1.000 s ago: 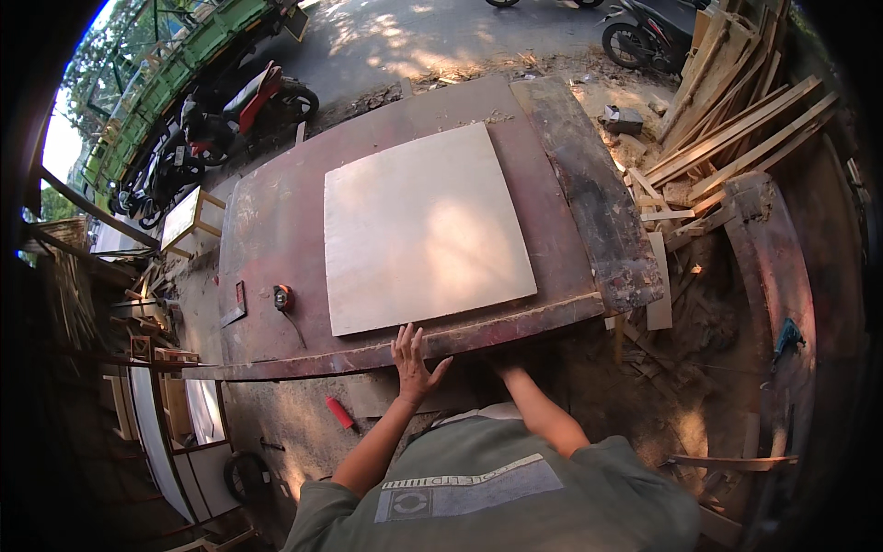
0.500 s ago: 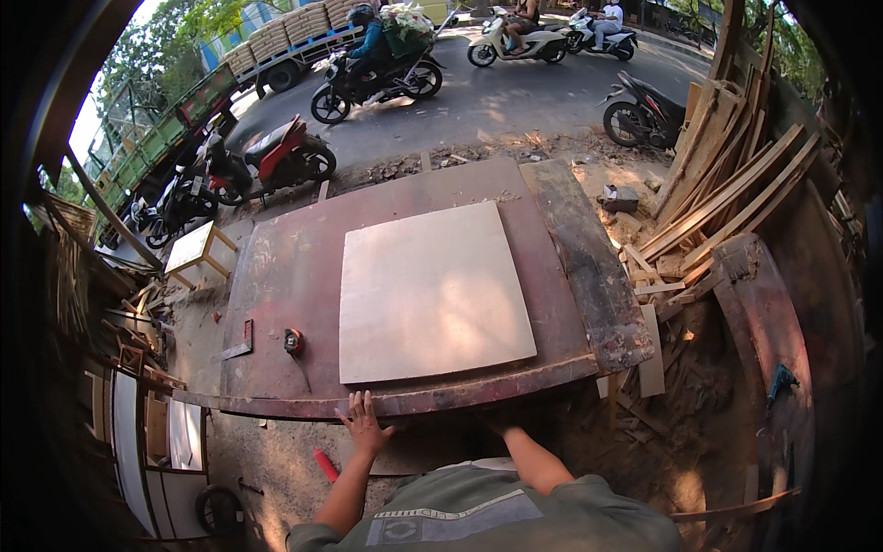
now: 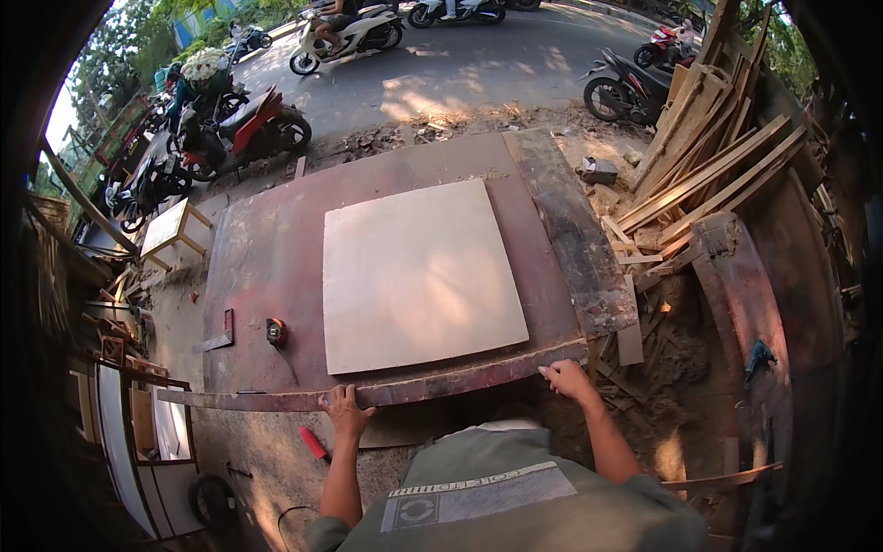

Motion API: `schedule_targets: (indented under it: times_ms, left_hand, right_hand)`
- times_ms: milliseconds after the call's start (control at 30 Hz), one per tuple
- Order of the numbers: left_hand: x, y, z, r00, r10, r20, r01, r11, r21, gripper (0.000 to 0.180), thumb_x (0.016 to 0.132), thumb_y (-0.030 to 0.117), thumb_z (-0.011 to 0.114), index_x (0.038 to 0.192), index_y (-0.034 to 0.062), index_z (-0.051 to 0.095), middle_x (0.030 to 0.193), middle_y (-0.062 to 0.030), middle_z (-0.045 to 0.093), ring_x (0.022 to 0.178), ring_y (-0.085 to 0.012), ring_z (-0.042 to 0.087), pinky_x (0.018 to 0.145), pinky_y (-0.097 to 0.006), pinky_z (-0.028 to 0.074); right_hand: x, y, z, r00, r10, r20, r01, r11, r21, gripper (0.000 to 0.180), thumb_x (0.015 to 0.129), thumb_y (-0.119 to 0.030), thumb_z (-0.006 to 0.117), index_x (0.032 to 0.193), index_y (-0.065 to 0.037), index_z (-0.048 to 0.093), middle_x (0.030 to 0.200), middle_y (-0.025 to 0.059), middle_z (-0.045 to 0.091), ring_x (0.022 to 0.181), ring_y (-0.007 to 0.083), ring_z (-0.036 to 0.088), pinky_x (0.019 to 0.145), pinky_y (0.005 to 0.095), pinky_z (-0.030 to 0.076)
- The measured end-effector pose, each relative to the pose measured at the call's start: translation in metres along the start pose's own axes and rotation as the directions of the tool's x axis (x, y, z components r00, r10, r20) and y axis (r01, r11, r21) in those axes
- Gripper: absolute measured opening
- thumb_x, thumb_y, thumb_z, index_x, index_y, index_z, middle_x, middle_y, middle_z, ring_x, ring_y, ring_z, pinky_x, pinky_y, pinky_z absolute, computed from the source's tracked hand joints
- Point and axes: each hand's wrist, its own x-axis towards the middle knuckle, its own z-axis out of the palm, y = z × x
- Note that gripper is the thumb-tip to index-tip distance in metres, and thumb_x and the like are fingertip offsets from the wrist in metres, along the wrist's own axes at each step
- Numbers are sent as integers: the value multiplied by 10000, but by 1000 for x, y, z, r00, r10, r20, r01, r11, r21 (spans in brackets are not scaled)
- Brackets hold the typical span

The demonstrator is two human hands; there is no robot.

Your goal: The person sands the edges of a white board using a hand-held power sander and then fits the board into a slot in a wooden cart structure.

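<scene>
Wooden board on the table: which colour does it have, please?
The wooden board is pale beige, seen best in the head view.

Dark caps txt runs along pale strip atop grey patch, w/ ring logo, on green tee.

Setting: open air, roadside | Far: asphalt road, traffic passing | Far left: green trees, parked red-and-black motorcycle | Left: small pale-topped table on bare ground | Near left: dark-framed, white-panelled cabinet | Right: leaning timber | Light: dappled sunlight on road, ground
</scene>
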Motion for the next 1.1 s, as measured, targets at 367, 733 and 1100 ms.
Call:
schedule_targets:
  times_ms: [367,733,1100]
  left_hand:
    - [11,-15,-35,975,-133,-179,49,912,-407,726,777,550,803,1183,-31,643,1172,-242,607,1146,-422,551,1021,-524,419]
    - [76,36,35,798,-601,-43,580,787,-212,898,861,683,640,1343,-67,529,1284,-314,536,1250,-476,461,1077,-551,372]
    - [40,94,43,878,-477,-41,460,863,-207,957,847,727,629,1420,-23,475,1328,-264,492,1285,-436,435,1062,-545,389]
  right_hand:
    - [43,2,54,926,-161,-341,115,982,-152,575,895,-370,694,1268,44,556,1251,283,519,1205,458,524,1008,515,447]
    - [53,-8,48,920,-138,-366,65,976,-206,585,837,-343,768,1199,52,535,1249,262,500,1207,445,517,1011,511,458]
    - [28,48,10,897,-125,-425,25,972,-232,643,771,-363,819,1169,33,507,1226,228,490,1186,423,504,997,509,450]
